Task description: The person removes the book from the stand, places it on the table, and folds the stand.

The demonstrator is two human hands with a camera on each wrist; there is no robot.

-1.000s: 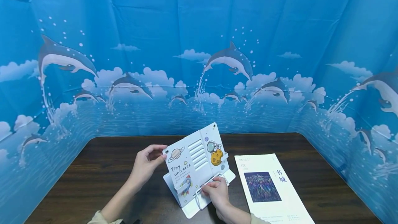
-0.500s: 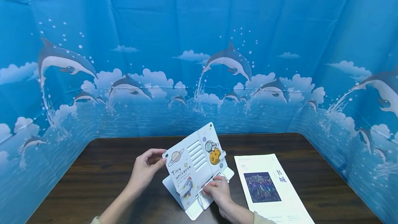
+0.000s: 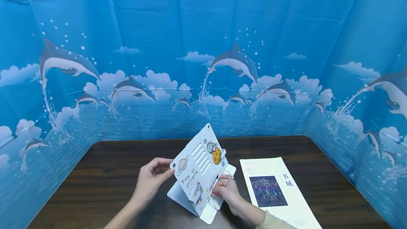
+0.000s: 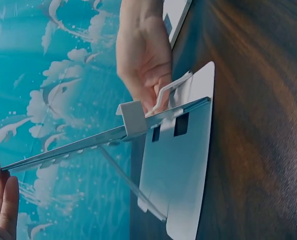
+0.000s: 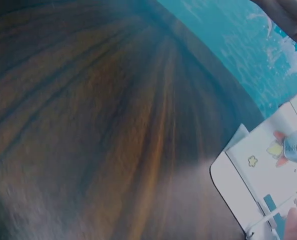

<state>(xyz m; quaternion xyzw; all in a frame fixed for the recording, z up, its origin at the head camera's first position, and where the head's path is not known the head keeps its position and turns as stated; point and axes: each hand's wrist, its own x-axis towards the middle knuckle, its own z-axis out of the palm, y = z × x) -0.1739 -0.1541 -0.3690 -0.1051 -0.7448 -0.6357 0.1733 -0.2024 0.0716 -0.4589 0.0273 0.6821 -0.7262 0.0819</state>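
Note:
A white metal book stand (image 3: 190, 153) printed with "Tiny universe", a planet, a rocket and an astronaut stands tilted on its base plate (image 4: 173, 165). My left hand (image 3: 149, 179) pinches the upper left corner of its panel between thumb and fingers. Low at the front, my right hand (image 3: 229, 190) has curled fingers at the wire page holder (image 3: 213, 203), gripping the stand there. Side-on in the left wrist view, a thin strut (image 4: 133, 187) runs from panel to base. Only the right fingertips (image 5: 292, 226) show in the right wrist view.
To the right of the stand lies a cream-coloured book (image 3: 295, 200) with a dark picture and Chinese characters on its cover. The dark wooden table (image 3: 105, 172) ends at a blue dolphin-print curtain (image 3: 203, 63).
The book stand has turned, its left side swinging right and nearer to me. My left hand has followed its corner slightly right and down; the right hand keeps to the wire.

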